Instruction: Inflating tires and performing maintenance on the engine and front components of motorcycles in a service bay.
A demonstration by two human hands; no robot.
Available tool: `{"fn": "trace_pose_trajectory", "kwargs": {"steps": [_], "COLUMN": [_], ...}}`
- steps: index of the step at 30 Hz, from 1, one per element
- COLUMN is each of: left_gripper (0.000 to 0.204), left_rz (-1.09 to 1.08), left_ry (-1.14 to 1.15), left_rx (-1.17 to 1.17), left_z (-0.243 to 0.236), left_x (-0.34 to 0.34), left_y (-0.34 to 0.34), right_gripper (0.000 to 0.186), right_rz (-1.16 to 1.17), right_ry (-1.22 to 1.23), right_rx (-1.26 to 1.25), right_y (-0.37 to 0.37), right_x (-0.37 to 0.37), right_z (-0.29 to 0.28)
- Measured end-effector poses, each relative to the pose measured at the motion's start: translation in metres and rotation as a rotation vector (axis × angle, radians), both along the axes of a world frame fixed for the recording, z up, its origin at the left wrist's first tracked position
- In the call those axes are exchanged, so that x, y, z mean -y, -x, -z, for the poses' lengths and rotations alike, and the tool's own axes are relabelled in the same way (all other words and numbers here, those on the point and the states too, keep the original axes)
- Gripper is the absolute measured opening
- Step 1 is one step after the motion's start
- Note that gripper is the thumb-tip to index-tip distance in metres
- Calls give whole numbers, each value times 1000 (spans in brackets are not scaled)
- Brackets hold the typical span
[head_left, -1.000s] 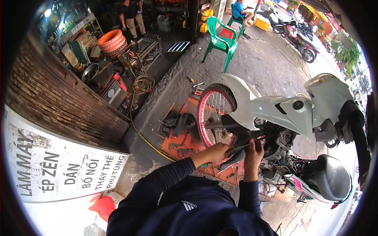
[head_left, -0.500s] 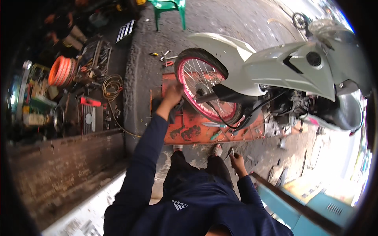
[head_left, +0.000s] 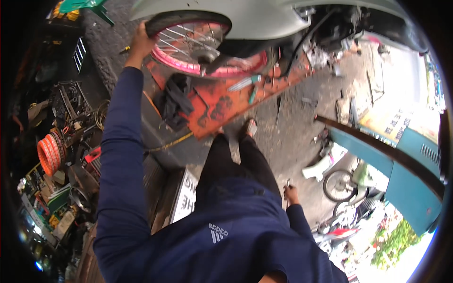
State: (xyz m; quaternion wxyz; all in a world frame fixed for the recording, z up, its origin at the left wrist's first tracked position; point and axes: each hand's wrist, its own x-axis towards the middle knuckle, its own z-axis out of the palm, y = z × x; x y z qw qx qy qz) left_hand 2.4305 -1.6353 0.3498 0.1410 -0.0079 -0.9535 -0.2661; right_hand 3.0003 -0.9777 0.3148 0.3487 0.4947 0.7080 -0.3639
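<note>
My left hand (head_left: 142, 43) grips the black tyre (head_left: 186, 20) of a motorcycle wheel at its left side, fingers closed over the tread. The wheel has a pink rim (head_left: 219, 72) and thin spokes, and sits under the pale grey motorcycle body (head_left: 269, 21). Low at my right side, my right hand (head_left: 292, 194) is closed around a slim metal tool (head_left: 288, 182); its far end pokes up past the fingers, and its exact kind is too small to tell.
Under the wheel lies a worn orange platform (head_left: 207, 106) with a dark cloth (head_left: 175, 100) and a green-handled tool (head_left: 253, 94). An orange ringed coil (head_left: 48, 154) stands among clutter at left. Teal panels (head_left: 415, 174) and parked motorcycles (head_left: 347, 212) are at right.
My left hand has gone from beside the wheel's left side up to the tyre. My view has turned and shifted, so the motorcycle sits higher in the picture. The right hand still holds the tool.
</note>
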Motion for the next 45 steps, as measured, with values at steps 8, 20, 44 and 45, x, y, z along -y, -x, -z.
{"fn": "trace_pose_trajectory", "kwargs": {"steps": [8,20,44,45], "left_gripper": [54,65,15,15], "left_rz": [9,40,-737,-745], "left_ry": [81,-142,-854,-863], "left_rx": [21,325,987,972], "left_z": [-70,-70,-110,-110], "left_x": [-58,-121,-206,-202], "left_y": [-162,-335,-792,-787], "right_gripper": [22,25,11,17], "right_rz": [-40,298,-75,16], "right_ry": [16,851,497,748], "right_rx": [-13,-219,-110,74], "right_y": [-3,28,-87,-64], "right_x": [35,10,-47,-39], "right_z": [-35,-157,-73,-92]}}
